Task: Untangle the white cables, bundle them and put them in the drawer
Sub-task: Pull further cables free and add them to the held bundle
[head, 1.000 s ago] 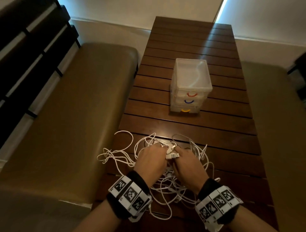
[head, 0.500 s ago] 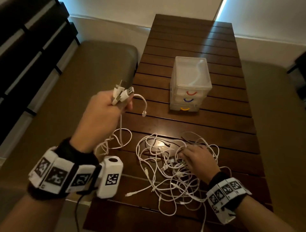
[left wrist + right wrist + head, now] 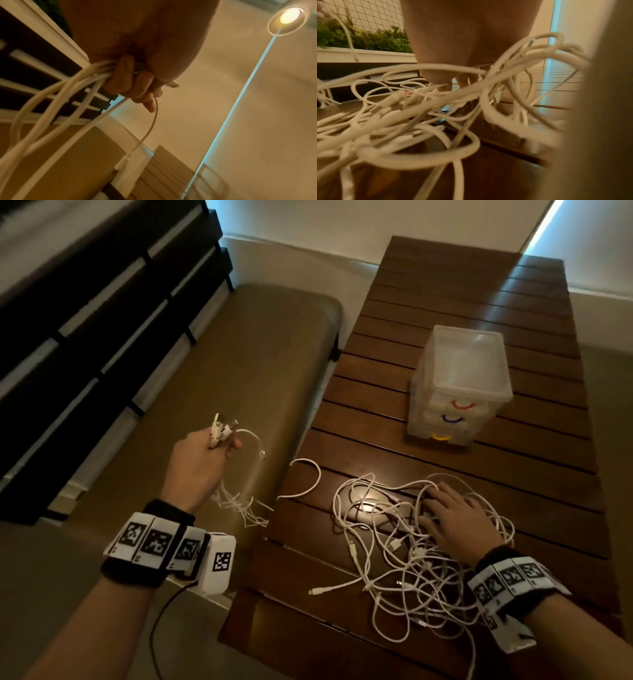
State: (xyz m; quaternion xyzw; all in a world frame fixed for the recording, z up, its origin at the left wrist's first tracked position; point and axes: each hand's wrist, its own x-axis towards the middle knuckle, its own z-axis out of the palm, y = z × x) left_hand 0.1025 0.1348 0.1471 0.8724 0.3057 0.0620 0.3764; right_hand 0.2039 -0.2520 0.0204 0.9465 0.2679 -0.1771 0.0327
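Left hand (image 3: 200, 462) fisted round cable ends (image 3: 222, 430), raised left. Strands trail right toward tangle (image 3: 394, 546) beneath right hand (image 3: 455, 520), fingers spread, pinning it. Drawers (image 3: 457, 392) beyond.

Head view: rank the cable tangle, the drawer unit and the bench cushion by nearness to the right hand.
1. Cable tangle: lying on the table directly under the right hand, touching it.
2. Drawer unit: farther up the table, beyond the hand, all drawers shut.
3. Bench cushion: off the table's left side, past the left hand.
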